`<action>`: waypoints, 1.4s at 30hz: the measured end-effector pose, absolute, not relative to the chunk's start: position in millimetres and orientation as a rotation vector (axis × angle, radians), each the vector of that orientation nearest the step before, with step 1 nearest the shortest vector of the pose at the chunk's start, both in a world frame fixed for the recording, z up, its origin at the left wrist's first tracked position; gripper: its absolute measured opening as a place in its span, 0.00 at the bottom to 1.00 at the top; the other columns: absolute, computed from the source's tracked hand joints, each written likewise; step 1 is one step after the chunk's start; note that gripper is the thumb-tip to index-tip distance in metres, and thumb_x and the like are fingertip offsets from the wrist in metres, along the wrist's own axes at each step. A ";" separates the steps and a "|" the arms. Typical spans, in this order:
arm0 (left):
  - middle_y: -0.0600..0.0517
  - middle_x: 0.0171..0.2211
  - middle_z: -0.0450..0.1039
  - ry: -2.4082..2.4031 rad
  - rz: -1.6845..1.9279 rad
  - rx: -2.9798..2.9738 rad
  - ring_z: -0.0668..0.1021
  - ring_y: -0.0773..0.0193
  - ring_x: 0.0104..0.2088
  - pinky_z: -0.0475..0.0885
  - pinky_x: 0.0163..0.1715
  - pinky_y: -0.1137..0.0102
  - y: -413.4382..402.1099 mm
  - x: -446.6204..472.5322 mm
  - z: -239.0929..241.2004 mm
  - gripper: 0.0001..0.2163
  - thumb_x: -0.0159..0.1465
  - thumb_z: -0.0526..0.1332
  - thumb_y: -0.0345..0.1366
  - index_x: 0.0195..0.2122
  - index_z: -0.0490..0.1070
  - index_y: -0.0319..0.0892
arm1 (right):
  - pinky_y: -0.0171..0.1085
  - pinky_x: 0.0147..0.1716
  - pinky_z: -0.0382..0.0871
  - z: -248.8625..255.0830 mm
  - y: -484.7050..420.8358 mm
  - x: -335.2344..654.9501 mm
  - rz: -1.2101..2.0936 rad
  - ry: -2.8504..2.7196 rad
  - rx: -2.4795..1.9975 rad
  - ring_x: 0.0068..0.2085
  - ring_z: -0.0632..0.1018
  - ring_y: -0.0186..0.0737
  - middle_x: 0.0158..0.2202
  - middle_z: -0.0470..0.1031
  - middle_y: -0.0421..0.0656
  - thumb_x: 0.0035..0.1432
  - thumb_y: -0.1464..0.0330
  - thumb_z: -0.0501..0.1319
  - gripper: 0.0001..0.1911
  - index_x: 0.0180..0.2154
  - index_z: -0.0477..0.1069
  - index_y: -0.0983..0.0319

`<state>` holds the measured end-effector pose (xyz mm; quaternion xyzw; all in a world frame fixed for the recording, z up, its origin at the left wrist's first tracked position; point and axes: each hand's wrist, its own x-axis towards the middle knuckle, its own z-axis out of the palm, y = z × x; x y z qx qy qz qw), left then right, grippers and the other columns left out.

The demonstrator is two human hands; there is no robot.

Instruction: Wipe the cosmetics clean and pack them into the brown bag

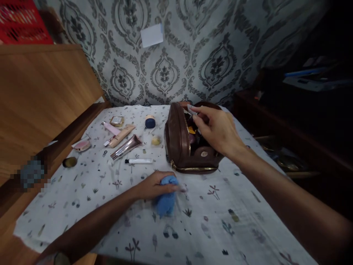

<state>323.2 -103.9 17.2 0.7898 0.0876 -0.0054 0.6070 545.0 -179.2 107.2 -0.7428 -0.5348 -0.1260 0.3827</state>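
My left hand (158,187) is closed round a crumpled blue cloth (167,202) above the patterned sheet. A small pale item, blurred, sticks out beyond its fingertips. My right hand (213,125) reaches over the open brown cosmetic bag (176,138), pinching a small whitish object (191,109) at the bag's mouth; its kind is unclear. Inside the unzipped bag, a yellow-orange item (191,130) and a few dark shapes show, partly hidden by the hand.
Left of the bag lie cosmetic tubes (121,136), a metallic pink tube (127,147), a slim white tube (140,161), a dark-lidded jar (150,122), a gold-edged compact (117,121) and a pink compact (82,144). A wooden panel (49,84) borders the left; dark furniture (275,121) stands right.
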 end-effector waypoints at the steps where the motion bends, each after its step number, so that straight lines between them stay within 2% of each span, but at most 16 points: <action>1: 0.57 0.25 0.61 0.213 0.028 1.873 0.66 0.68 0.27 0.62 0.27 0.74 -100.5 321.0 20.0 0.20 0.62 0.58 0.54 0.29 0.64 0.41 | 0.38 0.37 0.72 104.7 -183.5 535.4 -0.321 -1.353 -1.822 0.36 0.80 0.43 0.37 0.82 0.46 0.63 0.68 0.56 0.15 0.47 0.77 0.64; 4: 0.56 0.25 0.64 0.371 0.267 2.133 0.69 0.66 0.27 0.66 0.30 0.72 -82.8 310.7 27.7 0.17 0.66 0.55 0.50 0.31 0.66 0.41 | 0.37 0.38 0.74 87.2 -196.7 498.7 -0.307 -1.429 -1.590 0.38 0.80 0.41 0.38 0.81 0.45 0.67 0.67 0.54 0.12 0.41 0.76 0.62; 6: 0.54 0.27 0.69 0.539 0.468 2.388 0.72 0.63 0.29 0.69 0.35 0.69 -66.6 301.4 28.6 0.16 0.69 0.51 0.47 0.34 0.68 0.41 | 0.36 0.35 0.74 69.4 -202.6 474.7 -0.283 -1.642 -1.479 0.35 0.80 0.39 0.35 0.80 0.44 0.68 0.69 0.53 0.12 0.40 0.75 0.61; 8: 0.48 0.37 0.75 0.607 0.582 2.670 0.76 0.57 0.39 0.71 0.43 0.64 -50.9 291.7 24.7 0.15 0.70 0.51 0.44 0.43 0.71 0.40 | 0.35 0.29 0.72 52.7 -205.6 457.5 -0.327 -1.880 -1.428 0.30 0.76 0.38 0.29 0.77 0.43 0.68 0.73 0.52 0.12 0.37 0.74 0.62; 10: 0.44 0.44 0.76 0.564 0.574 2.908 0.77 0.52 0.46 0.71 0.46 0.60 -39.7 283.1 17.0 0.15 0.70 0.52 0.43 0.49 0.72 0.41 | 0.37 0.32 0.73 42.2 -207.9 450.1 -0.467 -1.868 -1.426 0.32 0.76 0.39 0.32 0.78 0.44 0.66 0.76 0.54 0.11 0.37 0.74 0.63; 12: 0.44 0.44 0.77 0.488 0.535 3.055 0.78 0.53 0.45 0.73 0.43 0.61 -34.7 276.6 8.5 0.15 0.71 0.51 0.41 0.51 0.71 0.40 | 0.41 0.40 0.74 39.1 -211.8 452.2 -0.638 -1.739 -1.449 0.40 0.77 0.43 0.39 0.79 0.49 0.64 0.77 0.55 0.09 0.40 0.74 0.64; 15: 0.45 0.43 0.77 0.424 0.553 3.175 0.79 0.55 0.41 0.75 0.39 0.63 -35.4 272.1 1.1 0.15 0.72 0.50 0.41 0.51 0.71 0.40 | 0.50 0.49 0.71 41.0 -221.9 466.6 -0.790 -1.549 -1.583 0.50 0.76 0.49 0.48 0.77 0.54 0.63 0.78 0.56 0.11 0.46 0.73 0.65; 18: 0.46 0.41 0.76 0.368 0.557 3.215 0.79 0.57 0.39 0.74 0.34 0.66 -36.0 272.7 1.9 0.16 0.72 0.49 0.42 0.50 0.71 0.41 | 0.54 0.52 0.69 39.2 -234.9 480.6 -0.752 -1.492 -1.716 0.52 0.75 0.50 0.49 0.77 0.53 0.63 0.78 0.55 0.15 0.50 0.72 0.63; 21: 0.47 0.39 0.76 0.293 0.551 3.208 0.79 0.60 0.37 0.74 0.33 0.69 -32.2 274.1 4.8 0.16 0.73 0.48 0.43 0.49 0.72 0.42 | 0.52 0.52 0.70 31.0 -248.3 484.7 -0.681 -1.533 -1.636 0.48 0.77 0.46 0.42 0.79 0.49 0.61 0.80 0.56 0.16 0.48 0.72 0.64; 25: 0.47 0.41 0.77 0.283 0.566 3.144 0.80 0.60 0.39 0.74 0.35 0.70 -27.6 275.1 6.8 0.16 0.72 0.50 0.43 0.50 0.73 0.43 | 0.49 0.49 0.72 22.2 -260.2 481.5 -0.628 -1.535 -1.529 0.44 0.78 0.43 0.36 0.81 0.46 0.59 0.80 0.58 0.13 0.44 0.74 0.64; 32: 0.49 0.40 0.78 0.278 0.631 3.100 0.81 0.59 0.40 0.76 0.40 0.69 -24.3 282.6 6.1 0.14 0.70 0.54 0.45 0.47 0.73 0.43 | 0.50 0.55 0.71 23.2 -267.1 484.8 -0.515 -1.529 -1.551 0.48 0.79 0.44 0.38 0.82 0.45 0.61 0.78 0.58 0.12 0.42 0.76 0.63; 37: 0.49 0.41 0.78 0.336 0.629 3.102 0.81 0.58 0.40 0.76 0.40 0.68 -20.3 281.6 -0.8 0.14 0.70 0.54 0.45 0.48 0.73 0.44 | 0.48 0.58 0.70 20.1 -270.6 487.7 -0.511 -1.509 -1.547 0.48 0.79 0.42 0.38 0.83 0.44 0.61 0.78 0.57 0.11 0.40 0.77 0.64; 42: 0.49 0.42 0.78 0.330 0.650 3.083 0.81 0.59 0.42 0.75 0.43 0.69 -17.4 277.4 -8.9 0.14 0.70 0.55 0.45 0.49 0.73 0.46 | 0.45 0.58 0.71 10.4 -269.9 491.5 -0.509 -1.545 -1.536 0.48 0.80 0.40 0.39 0.83 0.42 0.60 0.77 0.59 0.12 0.43 0.77 0.62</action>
